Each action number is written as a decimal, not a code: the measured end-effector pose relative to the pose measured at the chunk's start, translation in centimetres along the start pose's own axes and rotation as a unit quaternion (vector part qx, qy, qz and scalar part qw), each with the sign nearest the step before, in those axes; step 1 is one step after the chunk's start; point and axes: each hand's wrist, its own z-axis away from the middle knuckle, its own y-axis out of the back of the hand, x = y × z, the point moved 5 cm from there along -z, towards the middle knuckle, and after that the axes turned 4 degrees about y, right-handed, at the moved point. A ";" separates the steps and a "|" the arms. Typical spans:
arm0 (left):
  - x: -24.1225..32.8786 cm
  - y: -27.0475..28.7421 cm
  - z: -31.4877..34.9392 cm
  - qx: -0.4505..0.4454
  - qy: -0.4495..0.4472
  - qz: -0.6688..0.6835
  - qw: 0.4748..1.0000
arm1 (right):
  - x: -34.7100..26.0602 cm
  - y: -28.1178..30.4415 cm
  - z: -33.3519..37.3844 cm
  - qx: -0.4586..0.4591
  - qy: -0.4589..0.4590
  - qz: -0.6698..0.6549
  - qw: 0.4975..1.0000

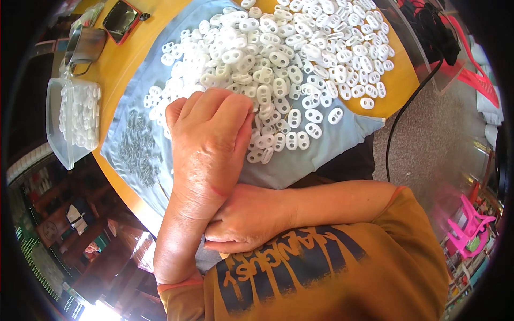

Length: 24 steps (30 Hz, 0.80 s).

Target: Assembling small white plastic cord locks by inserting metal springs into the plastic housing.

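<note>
My left hand [211, 128] is a closed fist, back upward, at the near edge of a heap of white oval plastic pieces with two holes [278, 59]. Its fingertips are hidden beneath it, so what it holds cannot be made out. Against the inner side of the left wrist lies my right hand [249, 219], its fingers curled and its palm out of sight. The heap rests on a light blue cloth [316, 155]. Left of my fist, a scatter of small thin grey metal-looking pieces [138, 152] lies on the same cloth.
On the yellow table [126, 59], a clear plastic box [75, 120] of white pieces stands at the left, near a metal mug [88, 45] and a red-cased phone [120, 21]. A black cable [393, 131] hangs at the right. A pink plastic stool [468, 227] stands farther right.
</note>
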 end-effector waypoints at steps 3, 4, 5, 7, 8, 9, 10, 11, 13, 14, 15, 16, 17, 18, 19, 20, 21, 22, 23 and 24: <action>-0.9 1.1 1.3 0.002 0.047 0.039 0.998 | -0.1 -0.3 0.0 -0.013 0.000 -0.002 1.000; -1.4 1.5 2.1 0.010 0.084 0.085 0.993 | 0.0 -0.3 -0.1 -0.022 0.002 -0.009 1.000; -1.6 2.3 3.0 0.031 0.124 0.127 0.984 | -0.1 -0.1 -0.1 -0.019 0.011 0.014 1.000; -1.6 3.8 5.4 0.076 0.201 0.170 0.962 | -0.1 0.2 0.0 -0.025 0.013 0.039 0.999; -1.9 4.4 7.1 0.102 0.194 0.161 0.962 | -0.2 0.3 -0.1 -0.034 0.016 0.031 0.999; -2.0 4.9 8.8 0.129 0.214 0.175 0.952 | -0.3 0.5 -0.3 -0.042 0.012 0.038 0.998; -2.0 5.4 10.7 0.142 0.239 0.175 0.944 | -0.4 0.6 -0.5 -0.050 0.007 0.044 0.998; -2.1 5.6 12.8 0.171 0.252 0.177 0.936 | -0.7 0.5 -0.7 -0.062 0.007 0.057 0.996; -2.3 5.3 16.5 0.207 0.304 0.213 0.905 | -0.9 0.5 -1.2 -0.048 0.009 0.043 0.998; -2.4 5.1 17.7 0.223 0.314 0.191 0.903 | -1.1 0.8 -1.4 -0.024 0.005 0.038 0.999; -2.6 4.7 18.5 0.235 0.323 0.207 0.893 | -1.3 1.0 -1.7 -0.006 -0.007 0.057 0.998; -2.7 4.4 19.2 0.248 0.333 0.220 0.883 | -1.5 1.2 -2.1 0.000 -0.007 0.091 0.996; -3.0 4.1 19.6 0.237 0.338 0.213 0.886 | -1.7 1.6 -2.5 0.006 -0.007 0.126 0.992; -3.2 3.8 19.6 0.231 0.328 0.210 0.892 | -1.7 1.9 -3.1 -0.003 -0.005 0.168 0.986; -3.5 3.6 19.4 0.224 0.315 0.209 0.898 | -1.8 2.3 -4.0 -0.002 -0.002 0.226 0.974; -3.4 3.7 19.2 0.214 0.281 0.164 0.921 | -1.6 2.6 -4.9 -0.001 0.002 0.285 0.959; -3.5 3.8 19.3 0.219 0.283 0.168 0.919 | -1.0 2.7 -5.4 0.004 0.006 0.300 0.954; -3.5 3.6 19.3 0.211 0.274 0.177 0.921 | -0.6 2.8 -6.1 -0.020 0.009 0.336 0.941; -3.5 3.5 19.3 0.203 0.265 0.185 0.924 | -0.4 2.8 -6.9 -0.043 0.013 0.372 0.927; -3.6 3.3 19.5 0.205 0.261 0.190 0.924 | 0.0 2.6 -7.4 -0.083 -0.009 0.401 0.912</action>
